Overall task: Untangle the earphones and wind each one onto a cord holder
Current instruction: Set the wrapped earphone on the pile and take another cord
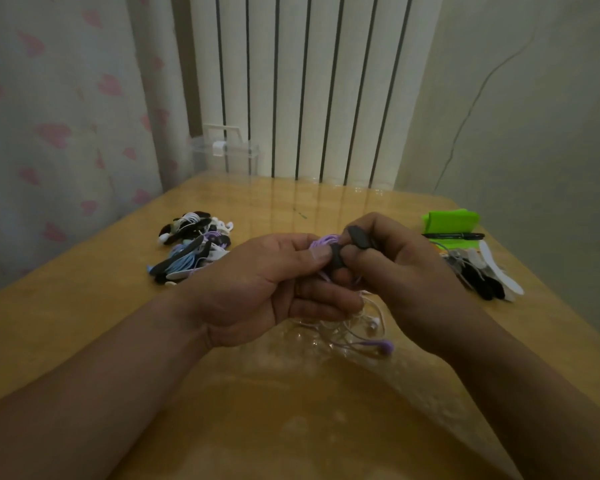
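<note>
While both hands meet at the centre of the head view, the left hand [267, 285] curls its fingers round a bundle of purple earphone cord [321, 243], its thumb pressed against the black cord holder [336, 258]. The right hand [409, 271] pinches the upper end of that same holder between thumb and fingertips. Slack cord hangs below the hands onto the table [84, 306], where a purple earbud [388, 346] and a white earbud [373, 323] lie near each other at lower centre. Whether the white one belongs to a second, tangled set, I cannot tell.

At left of centre lies a pile of wound earphones [194, 247], apparently finished. Near the right edge lie spare holders [489, 278], black and white, and just beyond them a black pen [454, 235] rests on a green object [451, 219]. A clear plastic box [226, 152] stands at the table's far edge, at upper centre.

The cord looks thin, light and limp, so it will probably slide and spring loose from the holder unless kept under gentle tension. The holder appears to be a small, somewhat flexible strip, best pinched at its ends so that its middle stays free for the turns. The cord is likely best guided close to the holder, never tugged by the earbuds, whose joints are probably the weak spots.
</note>
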